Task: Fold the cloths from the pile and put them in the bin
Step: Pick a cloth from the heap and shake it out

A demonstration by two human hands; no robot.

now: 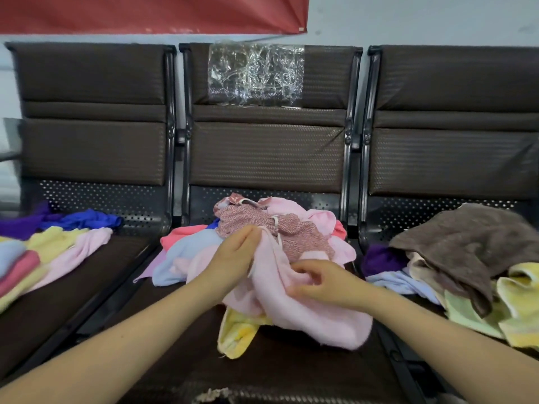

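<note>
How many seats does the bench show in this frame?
3: the left seat with stacked cloths, the middle seat under the pile, the right seat with a brown towel.

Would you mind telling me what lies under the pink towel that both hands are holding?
A yellow towel pokes out from under the pink towel, on the dark seat. The left hand and right hand grip the pink one. Whatever else lies beneath is covered.

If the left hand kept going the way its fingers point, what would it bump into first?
Probably the pink-and-white patterned cloth, just beyond the left hand, which already pinches the pale pink towel. Depth is uncertain.
</note>
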